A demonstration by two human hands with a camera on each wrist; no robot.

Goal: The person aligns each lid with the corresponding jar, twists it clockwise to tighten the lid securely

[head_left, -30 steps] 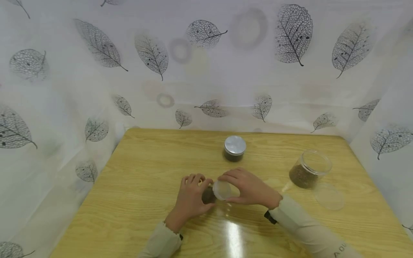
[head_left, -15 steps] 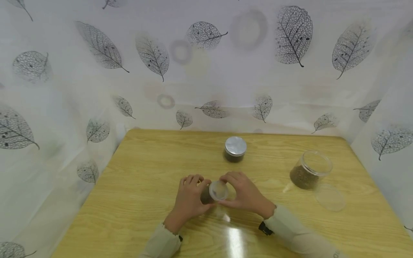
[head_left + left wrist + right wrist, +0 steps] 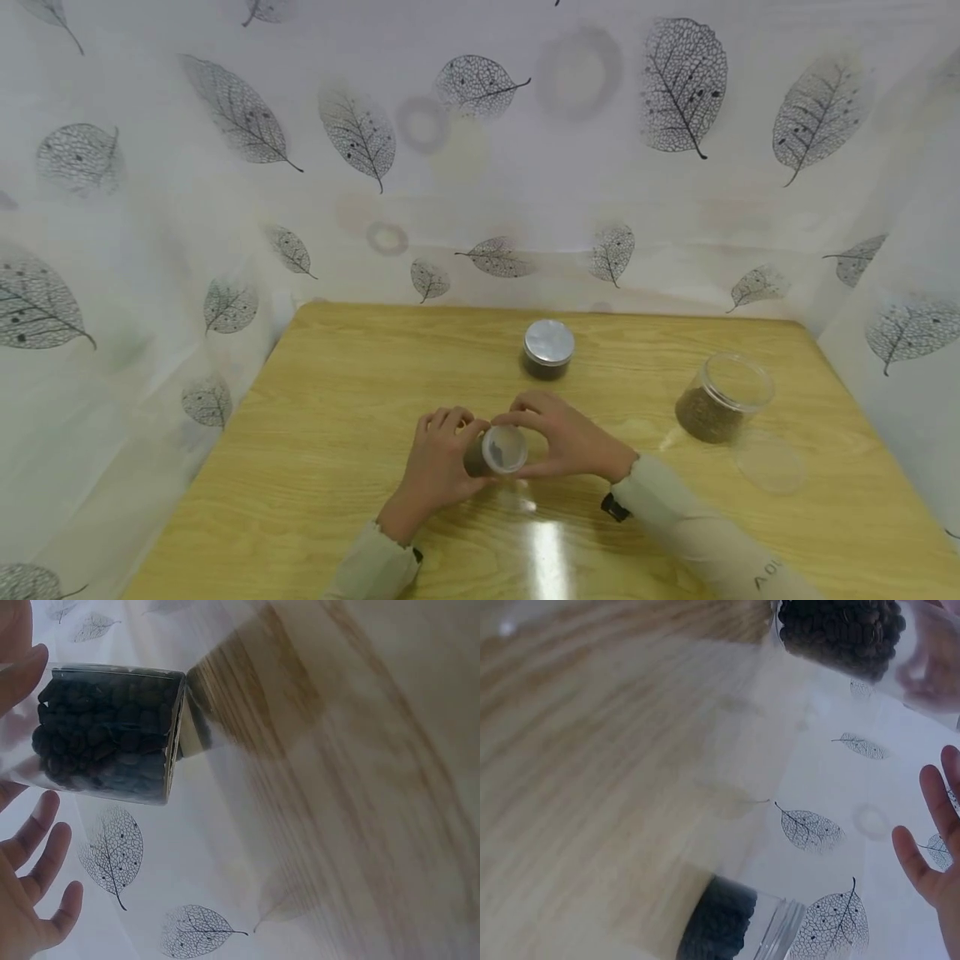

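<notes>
My left hand [image 3: 438,467] grips a small clear jar [image 3: 476,457] tilted toward the right. Dark coffee-like beans [image 3: 109,731] fill its lower part in the left wrist view. At the jar's mouth is a round translucent lid [image 3: 505,450], pinched at its edge between the thumb and fingers of my right hand [image 3: 558,437]. Whether the lid is fully seated cannot be told. In the right wrist view the same jar [image 3: 844,637] is at the top, cut off by the frame, with several right-hand fingers [image 3: 937,802] extended below it.
A jar with a silver lid [image 3: 548,343] stands behind the hands. At the right, an open clear jar [image 3: 720,400] holds brown grains, and a thin clear disc [image 3: 768,461] lies beside it. The wooden table [image 3: 360,358] is bordered by a leaf-print curtain [image 3: 517,192].
My right hand has brought the translucent lid leftward onto the mouth of the small jar. The left hand has kept its grip almost in place. The other jars have not moved.
</notes>
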